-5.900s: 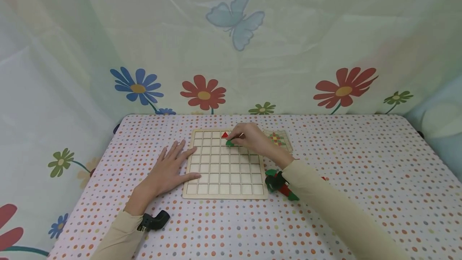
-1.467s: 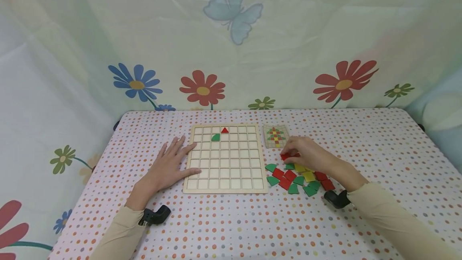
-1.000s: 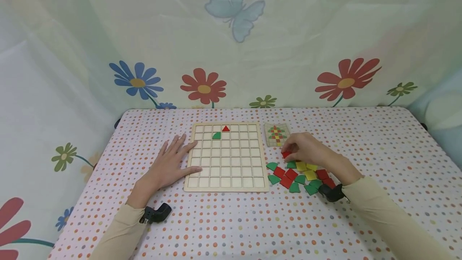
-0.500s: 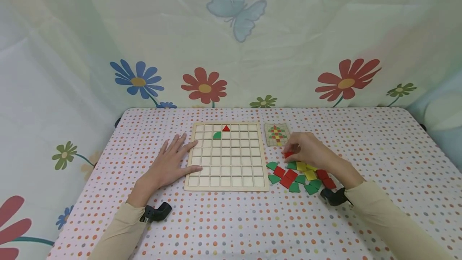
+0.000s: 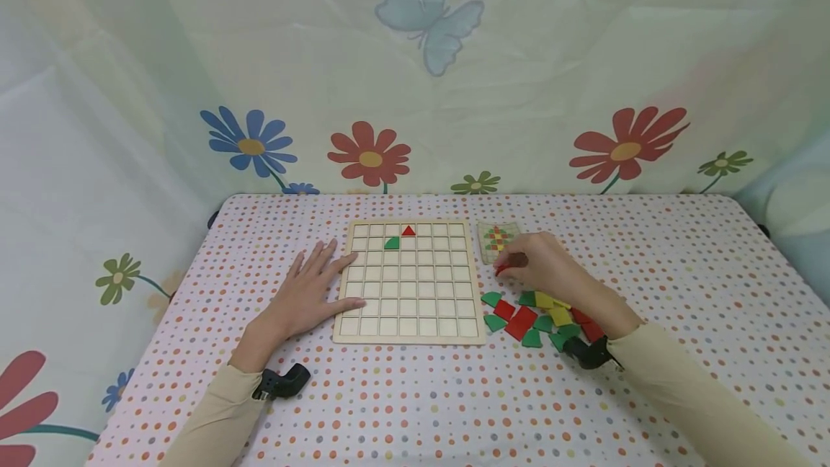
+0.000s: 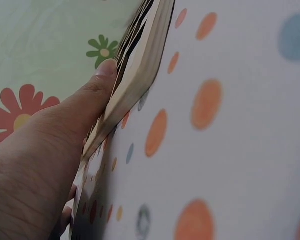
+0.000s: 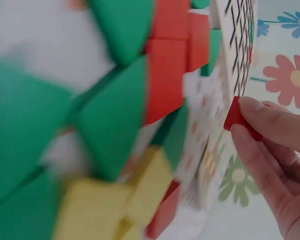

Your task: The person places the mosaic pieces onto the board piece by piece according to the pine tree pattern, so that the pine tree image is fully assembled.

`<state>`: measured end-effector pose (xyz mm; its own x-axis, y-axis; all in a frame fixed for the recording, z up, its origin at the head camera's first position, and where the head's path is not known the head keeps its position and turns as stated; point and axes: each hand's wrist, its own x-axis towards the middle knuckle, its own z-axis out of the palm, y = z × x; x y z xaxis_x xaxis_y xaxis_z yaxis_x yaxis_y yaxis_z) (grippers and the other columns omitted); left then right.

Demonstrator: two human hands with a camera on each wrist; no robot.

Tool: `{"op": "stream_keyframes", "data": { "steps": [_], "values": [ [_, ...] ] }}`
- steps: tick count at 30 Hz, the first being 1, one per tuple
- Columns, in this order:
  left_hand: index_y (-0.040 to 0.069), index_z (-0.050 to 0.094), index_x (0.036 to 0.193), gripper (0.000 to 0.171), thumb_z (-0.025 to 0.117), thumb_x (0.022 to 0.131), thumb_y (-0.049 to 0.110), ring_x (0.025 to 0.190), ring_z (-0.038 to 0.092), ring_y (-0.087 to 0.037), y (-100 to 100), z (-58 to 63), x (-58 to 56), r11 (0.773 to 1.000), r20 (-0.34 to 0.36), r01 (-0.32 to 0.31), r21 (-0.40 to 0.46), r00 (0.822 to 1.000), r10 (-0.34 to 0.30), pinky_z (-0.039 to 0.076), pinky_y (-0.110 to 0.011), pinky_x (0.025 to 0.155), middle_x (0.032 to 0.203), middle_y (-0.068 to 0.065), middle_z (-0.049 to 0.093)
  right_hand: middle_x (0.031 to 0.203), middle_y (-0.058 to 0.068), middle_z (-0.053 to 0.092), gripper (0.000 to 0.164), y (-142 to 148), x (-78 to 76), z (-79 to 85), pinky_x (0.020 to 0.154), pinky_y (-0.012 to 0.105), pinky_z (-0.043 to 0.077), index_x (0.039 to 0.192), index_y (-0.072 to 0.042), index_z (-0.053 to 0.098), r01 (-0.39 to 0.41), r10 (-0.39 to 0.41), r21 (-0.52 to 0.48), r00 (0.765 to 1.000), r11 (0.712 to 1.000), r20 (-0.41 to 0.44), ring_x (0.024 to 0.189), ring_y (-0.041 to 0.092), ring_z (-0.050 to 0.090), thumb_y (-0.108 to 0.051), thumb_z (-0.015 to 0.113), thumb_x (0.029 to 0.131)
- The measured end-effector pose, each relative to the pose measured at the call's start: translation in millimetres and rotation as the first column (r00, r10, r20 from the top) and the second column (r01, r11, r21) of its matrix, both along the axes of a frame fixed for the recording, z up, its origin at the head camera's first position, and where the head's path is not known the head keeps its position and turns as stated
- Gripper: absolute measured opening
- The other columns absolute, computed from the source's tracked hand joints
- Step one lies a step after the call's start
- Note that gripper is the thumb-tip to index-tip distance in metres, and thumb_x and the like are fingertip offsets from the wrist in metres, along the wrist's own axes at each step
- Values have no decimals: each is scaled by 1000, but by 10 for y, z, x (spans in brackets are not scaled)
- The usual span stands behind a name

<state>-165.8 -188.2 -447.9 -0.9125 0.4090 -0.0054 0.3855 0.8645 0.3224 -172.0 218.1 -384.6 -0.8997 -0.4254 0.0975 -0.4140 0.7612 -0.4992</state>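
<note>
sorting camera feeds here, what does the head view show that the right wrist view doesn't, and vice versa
Only the head view shows the left hand at the left edge of the board, and the blue butterfly on the backdrop.

Only the right wrist view shows clearly the fingertips pinching the red piece and, close up, the side faces of some yellow pieces.

Both share the right hand, that red piece, the board, the backdrop, the pattern card, those yellow pieces, green pieces and the dotted table.
</note>
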Motion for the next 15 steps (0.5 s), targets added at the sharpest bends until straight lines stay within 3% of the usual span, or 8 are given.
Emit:
{"op": "stream_keyframes", "data": {
  "steps": [15],
  "values": [
    [23,34,166,93,65,92,70,161,5,-37,6,-2,-11,1000,17,0,5,1000,0,2,-61,128,174,-16,13,96,8,75,17,-748,-499,56,80,37,62,107,2,81,-188,192,-136,981,973,13,90,23,70,5,77,91]
  ]
}}
